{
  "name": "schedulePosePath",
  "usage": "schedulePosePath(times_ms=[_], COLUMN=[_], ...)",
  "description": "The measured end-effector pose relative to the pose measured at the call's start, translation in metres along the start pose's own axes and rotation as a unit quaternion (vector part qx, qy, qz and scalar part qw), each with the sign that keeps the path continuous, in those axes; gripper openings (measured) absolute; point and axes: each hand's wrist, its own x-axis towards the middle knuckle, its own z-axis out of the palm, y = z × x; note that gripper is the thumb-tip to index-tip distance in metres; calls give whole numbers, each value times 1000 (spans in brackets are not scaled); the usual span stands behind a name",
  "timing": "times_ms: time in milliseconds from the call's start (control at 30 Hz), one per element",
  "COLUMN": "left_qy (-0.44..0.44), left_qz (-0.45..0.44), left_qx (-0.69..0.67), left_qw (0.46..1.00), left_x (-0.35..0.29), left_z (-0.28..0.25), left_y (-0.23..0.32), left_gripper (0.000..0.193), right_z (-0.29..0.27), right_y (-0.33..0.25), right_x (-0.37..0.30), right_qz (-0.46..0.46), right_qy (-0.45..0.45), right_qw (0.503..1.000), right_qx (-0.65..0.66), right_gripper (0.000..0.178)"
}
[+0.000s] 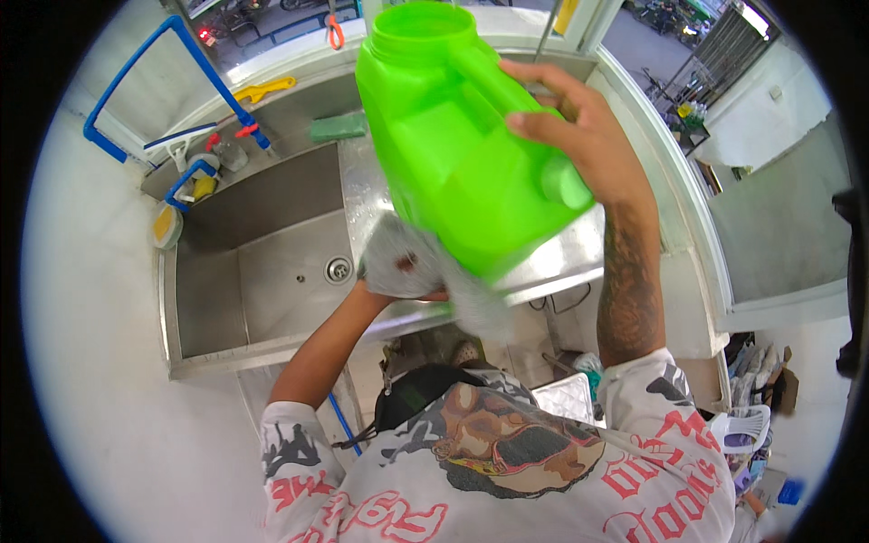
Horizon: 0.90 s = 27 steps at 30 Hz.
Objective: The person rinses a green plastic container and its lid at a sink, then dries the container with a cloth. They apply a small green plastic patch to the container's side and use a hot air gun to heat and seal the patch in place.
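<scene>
A large bright green plastic jug (430, 149) is held up over the steel counter, tilted, with its wide round mouth at the far end and uncapped. The fingers of my right hand (584, 127) are wrapped round the jug's moulded handle. Low on the jug's left side, a grey cloth (398, 253) is pressed against it. My left hand (374, 288) holds this cloth, which covers most of the fingers. The cloth's loose end hangs blurred below the jug.
A deep steel sink (299, 204) with a drain lies to the left. Blue pipe (167, 27) rises behind it. Along its rim are a spray bottle (231, 154), a green sponge (338, 128) and a tub (167, 226). Glass panes stand behind the counter.
</scene>
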Motion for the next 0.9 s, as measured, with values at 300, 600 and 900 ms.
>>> schedulePosePath(times_ms=[300, 600, 900], left_qy=[475, 180, 589], left_qz=[66, 102, 21], left_qx=[-125, -626, -33], left_qw=[869, 752, 807], left_x=[98, 182, 115], left_z=[-79, -161, -119], left_y=[-84, -132, -16], left_gripper=[59, 48, 54], right_z=[-3, -17, 16], right_y=[-21, -63, -42], right_x=[-11, 10, 50], right_qz=[97, 225, 219], right_qy=[-23, -55, -38], right_qw=[994, 967, 780], right_qx=[36, -103, -584], right_gripper=[66, 82, 42])
